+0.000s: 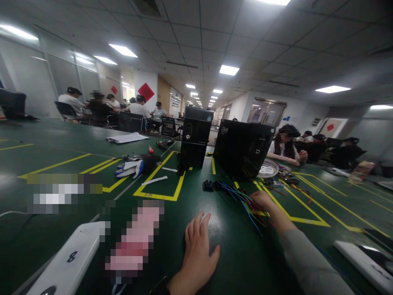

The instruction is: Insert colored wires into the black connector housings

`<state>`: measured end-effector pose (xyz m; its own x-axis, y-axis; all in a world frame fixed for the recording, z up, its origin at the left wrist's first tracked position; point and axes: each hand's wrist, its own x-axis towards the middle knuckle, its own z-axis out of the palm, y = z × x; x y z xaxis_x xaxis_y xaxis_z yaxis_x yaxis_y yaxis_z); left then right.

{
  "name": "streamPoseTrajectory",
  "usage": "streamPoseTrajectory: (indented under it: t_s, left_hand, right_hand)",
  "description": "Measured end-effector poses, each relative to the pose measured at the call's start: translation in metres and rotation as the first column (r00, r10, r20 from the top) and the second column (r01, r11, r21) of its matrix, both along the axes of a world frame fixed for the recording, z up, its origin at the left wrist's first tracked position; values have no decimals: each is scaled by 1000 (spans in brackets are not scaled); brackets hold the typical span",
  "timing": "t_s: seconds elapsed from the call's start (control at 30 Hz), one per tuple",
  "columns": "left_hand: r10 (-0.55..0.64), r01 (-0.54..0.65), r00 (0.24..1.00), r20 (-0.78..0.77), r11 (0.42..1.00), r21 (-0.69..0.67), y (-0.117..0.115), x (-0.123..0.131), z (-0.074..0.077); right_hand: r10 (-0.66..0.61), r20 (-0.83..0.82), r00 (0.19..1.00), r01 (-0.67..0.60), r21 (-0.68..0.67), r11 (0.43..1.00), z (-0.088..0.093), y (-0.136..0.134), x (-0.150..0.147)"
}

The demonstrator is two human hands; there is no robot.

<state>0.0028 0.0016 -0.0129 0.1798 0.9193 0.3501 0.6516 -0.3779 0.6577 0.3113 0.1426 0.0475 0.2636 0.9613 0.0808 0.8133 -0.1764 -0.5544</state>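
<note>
My left hand (199, 248) is at the front of the green table, fingers stretched forward and thumb out to the side, with nothing in it. Farther right, my right hand (261, 200) is curled at a bundle of coloured wires (238, 196), blue, red, green and black. Its fingers look closed on the wires, though their tips are partly hidden. Loose wire ends spread over the table below that hand. At the bundle's left end lies a small black connector block (208, 186).
Two black computer cases (195, 139) (242, 149) stand at the back. Work gloves (130, 168), paper strips (154, 180) and a white device marked 8 (70, 258) lie left. A round basket (267, 169) and small parts are right. A person (287, 145) sits across.
</note>
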Motion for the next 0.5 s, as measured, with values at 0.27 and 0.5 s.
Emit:
streamPoseTrajectory:
  t_s: [0.27, 0.5]
  left_hand:
    - [-28, 28, 1000, 1, 998, -53, -1, -1, 6]
    - [-26, 23, 999, -25, 996, -87, -1, -1, 8]
  right_hand:
    - [-146, 48, 988, 151, -128, 980, 16, 1, 17]
    - [-131, 129, 983, 159, -237, 959, 6, 0, 16]
